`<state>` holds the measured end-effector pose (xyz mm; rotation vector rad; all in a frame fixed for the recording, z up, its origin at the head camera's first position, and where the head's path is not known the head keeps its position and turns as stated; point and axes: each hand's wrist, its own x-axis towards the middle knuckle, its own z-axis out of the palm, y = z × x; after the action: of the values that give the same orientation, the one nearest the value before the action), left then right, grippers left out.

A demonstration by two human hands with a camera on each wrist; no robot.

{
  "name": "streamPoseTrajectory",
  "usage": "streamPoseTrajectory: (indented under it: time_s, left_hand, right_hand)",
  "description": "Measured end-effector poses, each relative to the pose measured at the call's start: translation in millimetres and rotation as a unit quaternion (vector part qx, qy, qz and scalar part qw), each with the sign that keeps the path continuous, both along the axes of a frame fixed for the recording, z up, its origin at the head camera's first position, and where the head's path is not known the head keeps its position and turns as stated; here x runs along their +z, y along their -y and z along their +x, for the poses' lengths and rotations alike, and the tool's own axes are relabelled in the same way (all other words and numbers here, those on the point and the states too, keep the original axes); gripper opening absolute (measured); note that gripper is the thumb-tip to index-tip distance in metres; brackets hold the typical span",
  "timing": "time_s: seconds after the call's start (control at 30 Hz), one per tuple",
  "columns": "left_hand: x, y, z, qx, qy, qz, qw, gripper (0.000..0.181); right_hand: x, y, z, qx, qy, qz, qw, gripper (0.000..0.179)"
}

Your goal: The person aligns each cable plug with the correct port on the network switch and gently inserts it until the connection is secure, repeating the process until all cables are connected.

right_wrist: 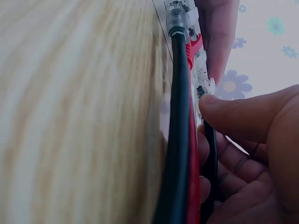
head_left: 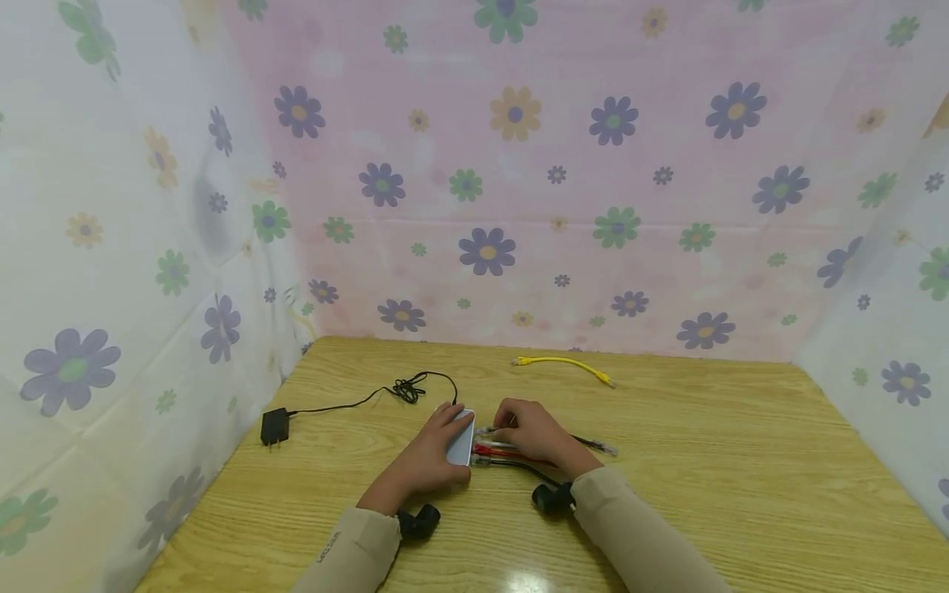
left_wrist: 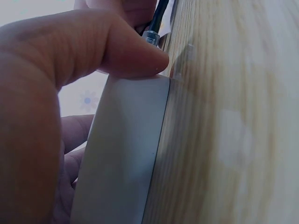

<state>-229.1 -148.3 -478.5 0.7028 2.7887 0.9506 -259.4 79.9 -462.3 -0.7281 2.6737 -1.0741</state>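
Observation:
A flat white network switch (head_left: 461,445) lies on the table, its row of ports facing right. My left hand (head_left: 426,459) grips it, the thumb on its near end and the fingers over the top and far end. Opposite, my right hand (head_left: 535,430) pinches a black network cable (right_wrist: 211,144) just behind its clear plug, at the farther ports; whether that plug is fully seated cannot be seen. Closer to me, another black network cable (right_wrist: 179,107) sits at the near end. Red (head_left: 491,451) and white cables run between the two, partly under the right hand.
A thin black cord (head_left: 356,404), bunched midway, links the switch's far end to a black power adapter (head_left: 275,427) at the left. Toward the back lies a short yellow network cable (head_left: 563,360). Flowered cloth (head_left: 489,165) hangs around the table (head_left: 741,478).

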Motion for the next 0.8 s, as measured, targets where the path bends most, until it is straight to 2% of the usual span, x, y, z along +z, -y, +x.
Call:
streamPoseTrajectory:
  time_s: [0.4, 0.63, 0.8]
  left_hand:
    - [2.6, -1.4, -0.6, 0.002, -0.002, -0.006, 1.0, 0.085]
    - [2.4, -1.4, 0.1, 0.002, -0.001, -0.006, 1.0, 0.085]
    - [2.0, -1.1, -0.1, 0.004, 0.003, -0.003, 1.0, 0.085]
  right_hand:
    - [-1.1, 1.5, 0.9, -0.004, 0.0, -0.004, 1.0, 0.003]
    - [2.2, 5.1, 6.1, -0.016, 0.027, -0.013, 0.9994, 0.004]
    - [2.2, 6.0, 6.7, -0.016, 0.019, -0.013, 0.9996, 0.004]
